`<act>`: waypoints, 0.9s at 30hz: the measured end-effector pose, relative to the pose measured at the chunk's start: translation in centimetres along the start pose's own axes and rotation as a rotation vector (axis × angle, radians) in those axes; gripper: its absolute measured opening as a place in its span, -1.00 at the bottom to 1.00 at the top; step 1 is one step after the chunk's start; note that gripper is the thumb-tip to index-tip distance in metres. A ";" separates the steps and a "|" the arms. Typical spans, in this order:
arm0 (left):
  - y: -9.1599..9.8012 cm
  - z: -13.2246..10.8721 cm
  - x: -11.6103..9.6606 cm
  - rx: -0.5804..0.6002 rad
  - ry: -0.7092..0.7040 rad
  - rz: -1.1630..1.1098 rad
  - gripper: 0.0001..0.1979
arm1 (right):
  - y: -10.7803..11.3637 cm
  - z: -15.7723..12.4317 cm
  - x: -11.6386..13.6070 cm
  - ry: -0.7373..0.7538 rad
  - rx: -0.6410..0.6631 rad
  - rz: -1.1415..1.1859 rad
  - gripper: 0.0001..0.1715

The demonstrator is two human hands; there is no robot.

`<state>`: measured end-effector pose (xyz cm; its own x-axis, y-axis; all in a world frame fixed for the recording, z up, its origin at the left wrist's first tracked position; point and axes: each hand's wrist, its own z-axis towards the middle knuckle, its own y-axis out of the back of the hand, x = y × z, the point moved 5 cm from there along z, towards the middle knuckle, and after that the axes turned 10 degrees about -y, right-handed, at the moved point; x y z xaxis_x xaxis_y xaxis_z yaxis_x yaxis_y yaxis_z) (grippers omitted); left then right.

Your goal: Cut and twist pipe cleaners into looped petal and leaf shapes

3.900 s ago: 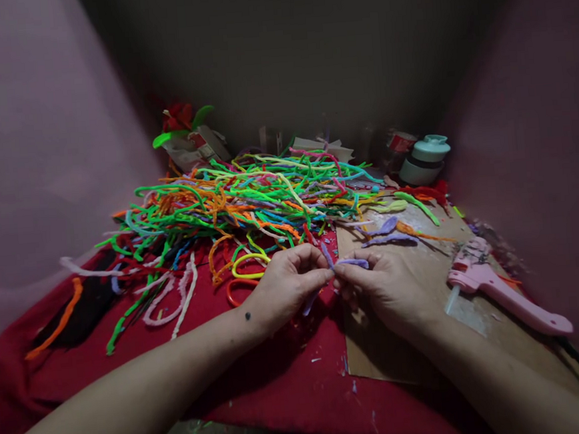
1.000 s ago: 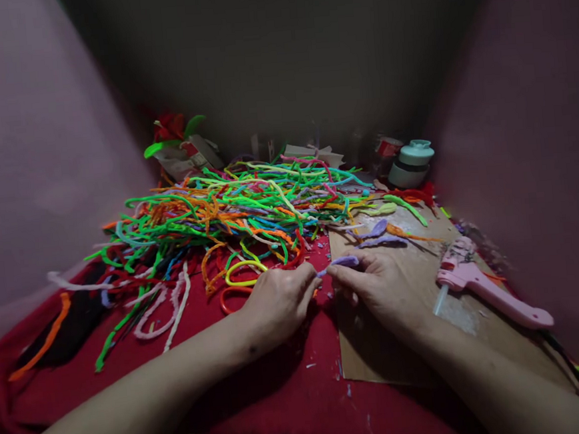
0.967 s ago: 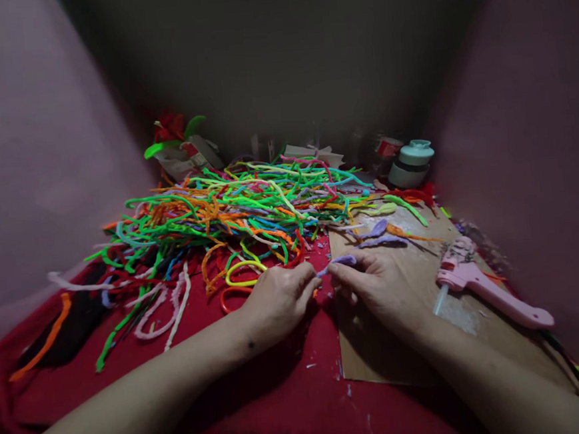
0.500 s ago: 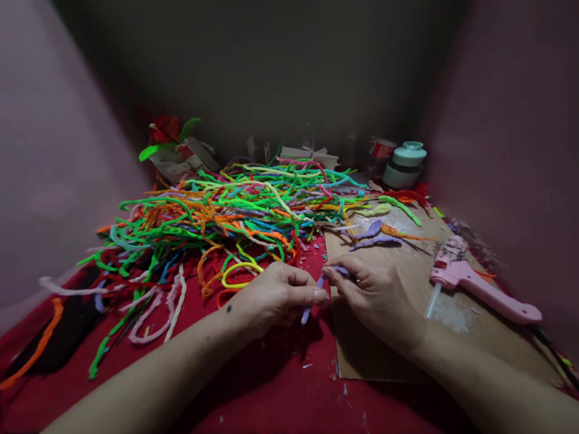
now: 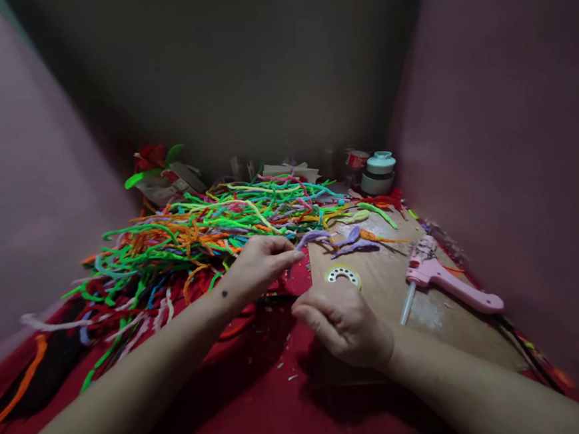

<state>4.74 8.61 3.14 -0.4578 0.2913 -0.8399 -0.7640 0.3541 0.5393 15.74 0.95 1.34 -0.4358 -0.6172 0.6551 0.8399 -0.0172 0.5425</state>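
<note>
My left hand (image 5: 270, 258) is closed, its thumb and fingers pinching a short purple pipe cleaner (image 5: 314, 237) whose free end curves to the right. Lower and to the right, my right hand (image 5: 340, 320) is curled into a fist over the edge of a brown board (image 5: 380, 350). Just above its knuckles shows part of a white ring with dark holes and a yellow rim (image 5: 343, 274). Whether the fist grips that ring is hidden. Purple looped pieces (image 5: 354, 242) and an orange one (image 5: 378, 237) lie on the board.
A heap of colourful pipe cleaners (image 5: 209, 216) covers the back left of the red cloth (image 5: 224, 409). At the right rests a pink glue gun (image 5: 445, 278) with its glue stick and cable. A green-lidded jar (image 5: 379, 173) and a red flower (image 5: 149, 160) stand behind.
My left hand has moved up and away from the right, keeping the purple pipe cleaner. My right hand has let go of it, dropped lower and closed; the holed ring now shows above it.
</note>
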 end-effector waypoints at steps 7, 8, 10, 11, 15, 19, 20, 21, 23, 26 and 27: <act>-5.9 6.7 -1.9 0.116 -0.285 0.350 -0.79 | -1.5 -0.5 0.1 0.071 0.061 -0.089 -0.63; -6.5 7.3 -1.7 0.106 -0.310 0.425 -0.80 | -1.5 -0.5 0.0 0.073 0.054 -0.097 -0.64; -6.9 8.2 -1.4 0.074 -0.322 0.503 -0.81 | -1.4 -0.5 -0.3 0.075 0.044 -0.104 -0.66; -6.8 8.4 -1.2 0.048 -0.320 0.527 -0.79 | -1.4 -0.4 -0.4 0.078 0.041 -0.104 -0.67; -5.6 7.3 -2.0 -0.011 -0.389 0.591 -0.77 | -1.4 -0.3 -0.4 0.088 0.041 -0.115 -0.66; -4.7 4.2 -2.3 0.101 -0.441 0.555 -0.79 | -1.4 -0.2 -0.3 0.082 0.051 -0.105 -0.62; -4.6 3.3 -2.0 0.135 -0.434 0.549 -0.79 | -1.3 -0.3 -0.2 0.080 0.052 -0.092 -0.62; -4.5 2.5 -1.5 0.170 -0.407 0.552 -0.79 | -1.3 -0.3 -0.2 0.076 0.053 -0.078 -0.63; -4.3 1.0 -0.3 0.210 -0.365 0.565 -0.77 | -1.4 -0.4 -0.1 0.044 0.074 -0.051 -0.65; -3.1 -0.8 1.0 0.186 -0.353 0.594 -0.73 | -1.7 -0.6 -0.2 -0.005 0.117 -0.007 -0.68; -2.5 -1.3 1.4 0.162 -0.350 0.602 -0.73 | -1.8 -0.7 -0.2 -0.019 0.124 -0.001 -0.68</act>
<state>5.44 6.99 0.57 -0.5852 0.7365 -0.3393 -0.3348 0.1617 0.9283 14.51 0.57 -0.09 -0.4432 -0.6024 0.6639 0.7938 0.0805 0.6029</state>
